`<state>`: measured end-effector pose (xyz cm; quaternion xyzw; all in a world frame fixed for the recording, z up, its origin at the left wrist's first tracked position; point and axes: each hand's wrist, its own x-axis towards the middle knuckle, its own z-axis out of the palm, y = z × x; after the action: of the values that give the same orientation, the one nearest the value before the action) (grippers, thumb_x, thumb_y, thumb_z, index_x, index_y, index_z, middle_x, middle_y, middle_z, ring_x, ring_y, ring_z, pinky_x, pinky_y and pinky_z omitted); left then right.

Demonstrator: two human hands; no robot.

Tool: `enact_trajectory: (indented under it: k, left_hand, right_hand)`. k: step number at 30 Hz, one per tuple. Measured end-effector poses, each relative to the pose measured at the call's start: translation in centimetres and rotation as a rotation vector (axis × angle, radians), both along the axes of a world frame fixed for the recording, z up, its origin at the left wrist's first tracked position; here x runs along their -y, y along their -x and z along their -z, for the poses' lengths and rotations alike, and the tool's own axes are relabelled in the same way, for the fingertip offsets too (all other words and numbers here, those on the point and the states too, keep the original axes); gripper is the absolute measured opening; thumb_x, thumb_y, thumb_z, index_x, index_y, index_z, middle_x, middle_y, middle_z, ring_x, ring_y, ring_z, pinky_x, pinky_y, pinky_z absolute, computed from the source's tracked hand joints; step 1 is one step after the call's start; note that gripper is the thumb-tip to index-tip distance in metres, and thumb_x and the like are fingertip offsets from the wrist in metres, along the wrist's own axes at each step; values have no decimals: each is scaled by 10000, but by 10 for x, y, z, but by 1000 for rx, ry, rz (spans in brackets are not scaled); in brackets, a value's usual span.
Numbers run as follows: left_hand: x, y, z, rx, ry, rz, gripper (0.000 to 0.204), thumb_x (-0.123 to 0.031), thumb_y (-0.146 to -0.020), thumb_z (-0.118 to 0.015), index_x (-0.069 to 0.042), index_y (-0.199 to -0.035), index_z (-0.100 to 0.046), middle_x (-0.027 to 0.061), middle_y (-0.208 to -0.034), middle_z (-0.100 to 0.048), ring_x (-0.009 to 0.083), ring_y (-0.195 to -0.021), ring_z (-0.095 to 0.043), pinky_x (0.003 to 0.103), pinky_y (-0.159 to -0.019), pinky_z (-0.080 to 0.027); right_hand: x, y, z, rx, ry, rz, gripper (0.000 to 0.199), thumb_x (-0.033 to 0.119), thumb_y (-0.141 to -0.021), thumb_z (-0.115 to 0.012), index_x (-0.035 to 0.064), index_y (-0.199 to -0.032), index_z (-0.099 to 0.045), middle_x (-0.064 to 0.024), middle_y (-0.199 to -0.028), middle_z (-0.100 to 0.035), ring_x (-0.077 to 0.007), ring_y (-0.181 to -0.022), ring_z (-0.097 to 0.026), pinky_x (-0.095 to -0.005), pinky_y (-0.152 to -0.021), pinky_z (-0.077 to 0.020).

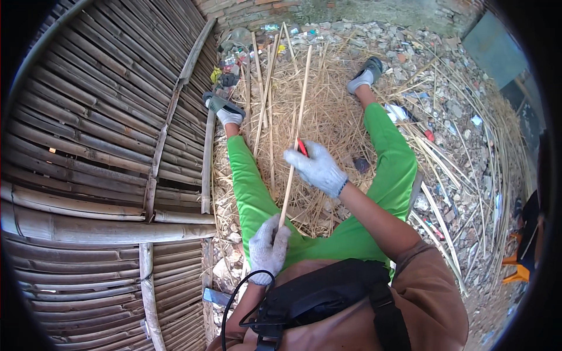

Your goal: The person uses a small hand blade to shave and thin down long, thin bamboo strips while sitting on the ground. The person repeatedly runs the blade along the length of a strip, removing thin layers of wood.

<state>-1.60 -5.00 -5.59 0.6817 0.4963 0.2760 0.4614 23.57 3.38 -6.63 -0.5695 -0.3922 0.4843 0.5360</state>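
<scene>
A long, pale bamboo strip [304, 93] slants away from me between my legs. My left hand [267, 248], in a whitish knit glove, is closed around its near end close to my lap. Farther up the strip is my right hand [317, 168], gloved the same way. It grips a small red tool [302, 147], which lies against the strip; its blade or tip is too small to make out. The right fingers are curled, and partly hidden by the glove's back. Bamboo shavings [328, 111] cover the ground beneath the strip.
Several more bamboo strips [261, 88] lie by my left foot. A bamboo slat wall [105, 117] rises close on the left. Rubble and litter [456, 123] spread to the right, with long strips across them. A brick wall [351, 10] stands at the far end.
</scene>
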Motion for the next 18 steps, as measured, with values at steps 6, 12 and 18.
enact_trajectory:
  k: [6,12,18]
  left_hand:
    - [9,13,-6,333,460,50,399,-251,-1088,-633,24,-1377,-612,104,-889,-723,129,-575,-603,276,-539,-509]
    - [14,24,-9,576,726,130,466,-291,-1061,-668,28,-1390,-582,174,-918,-735,167,-514,-559,271,-474,-436]
    - [20,13,-8,457,648,100,360,-216,-1071,-665,15,-1341,-606,108,-873,-720,107,-514,-545,254,-461,-411]
  right_hand:
    - [-4,-31,-37,-122,-59,187,481,537,-1007,-756,65,-1058,-685,31,-744,-575,-79,-558,-520,-277,-485,-417]
    - [-8,-53,-44,-197,-144,226,497,498,-1019,-754,18,-1134,-698,15,-708,-602,-74,-476,-531,-256,-427,-418]
    - [-5,-48,-41,-287,-178,193,429,437,-1021,-773,21,-1090,-692,12,-712,-608,-72,-482,-548,-248,-441,-433]
